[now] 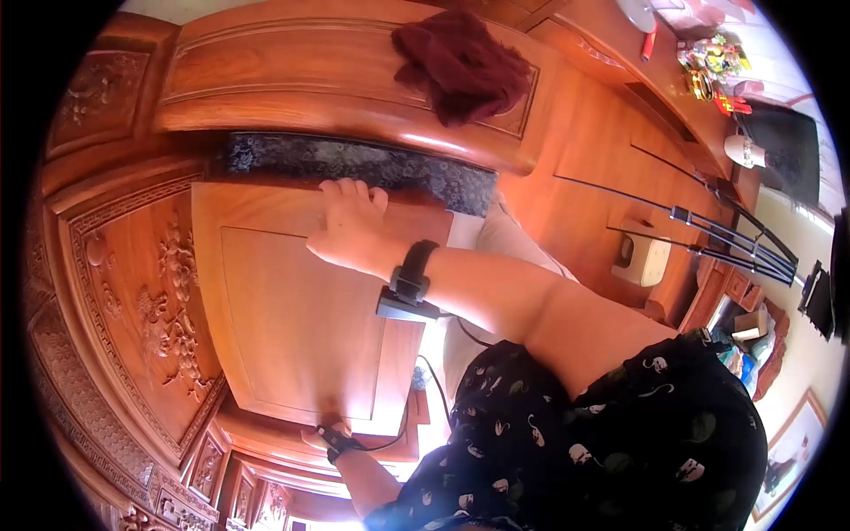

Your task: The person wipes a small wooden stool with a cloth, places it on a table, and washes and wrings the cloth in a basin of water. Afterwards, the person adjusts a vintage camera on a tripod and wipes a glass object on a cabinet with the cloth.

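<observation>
A large flat wooden panel (297, 310) with a grooved inner rectangle lies before me, tilted in the view. At its upper edge, my right hand (352, 226) has its fingers curled over the rim, with its back towards me. A dark strap with a small device sits on that wrist. At the panel's lower edge, my left hand (326, 432) grips the wood, partly lost in glare and shadow, and also wears a strapped device. Along the upper edge runs a dark, patterned surface (354, 161).
A maroon cloth (460, 66) is crumpled on a long wooden tabletop (292, 62). Carved wooden furniture (146, 301) stands close at the left. On the right are a black tripod (735, 239), a low wooden stool (641, 258) and a television (784, 155).
</observation>
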`<control>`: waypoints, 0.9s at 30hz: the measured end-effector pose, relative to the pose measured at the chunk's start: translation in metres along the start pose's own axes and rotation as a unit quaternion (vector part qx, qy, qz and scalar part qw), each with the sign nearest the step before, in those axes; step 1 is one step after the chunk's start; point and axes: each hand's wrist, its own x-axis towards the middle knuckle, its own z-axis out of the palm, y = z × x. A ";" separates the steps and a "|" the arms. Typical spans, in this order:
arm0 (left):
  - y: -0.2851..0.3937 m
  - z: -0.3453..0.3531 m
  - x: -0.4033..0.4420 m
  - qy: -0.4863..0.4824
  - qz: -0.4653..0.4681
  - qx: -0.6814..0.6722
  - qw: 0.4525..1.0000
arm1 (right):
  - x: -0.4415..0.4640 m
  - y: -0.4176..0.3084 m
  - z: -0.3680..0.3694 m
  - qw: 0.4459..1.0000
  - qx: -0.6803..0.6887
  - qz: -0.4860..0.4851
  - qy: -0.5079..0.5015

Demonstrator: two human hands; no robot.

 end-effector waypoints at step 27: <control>-0.069 -0.025 -0.082 0.016 0.167 0.386 0.907 | -0.006 0.035 -0.023 0.929 -0.301 -0.107 -0.186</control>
